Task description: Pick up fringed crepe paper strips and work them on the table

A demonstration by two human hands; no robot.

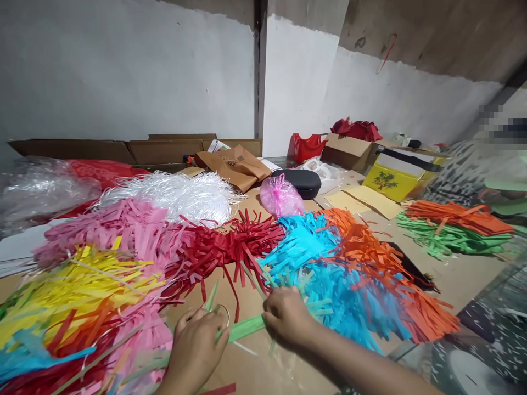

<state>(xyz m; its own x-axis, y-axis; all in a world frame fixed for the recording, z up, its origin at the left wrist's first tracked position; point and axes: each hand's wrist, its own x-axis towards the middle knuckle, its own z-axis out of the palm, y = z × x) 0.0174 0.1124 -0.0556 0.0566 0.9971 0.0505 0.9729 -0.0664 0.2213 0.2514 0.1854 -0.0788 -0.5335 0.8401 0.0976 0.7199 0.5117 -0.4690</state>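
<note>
A person sits at a cardboard-covered table [255, 362], both bare hands low in front of them. The left hand [195, 348] and the right hand [286, 318] each pinch one end of a bundle of green paper strips [242, 328], fingers closed around it so it runs flat and taut between them. A thin loop, perhaps wire or a band [224, 311], stands up just above the left fingertips; whether those fingers grip it I cannot tell.

Holding the bundle at both ends seems to keep the loose strips aligned and stops them fanning out.

Heaps of shredded paper surround the grip, sorted by colour, apparently so each stays within reach. Just beyond the right hand lies a blue heap [325, 274], with an orange heap [382, 274] past it. Straight beyond the bundle is a red heap [222, 247]. To the left hand's outer side sit yellow [78, 285] and pink [123, 225] heaps. Farther back lie white strands [181, 195] and a knotted pink bag [280, 197].
</note>
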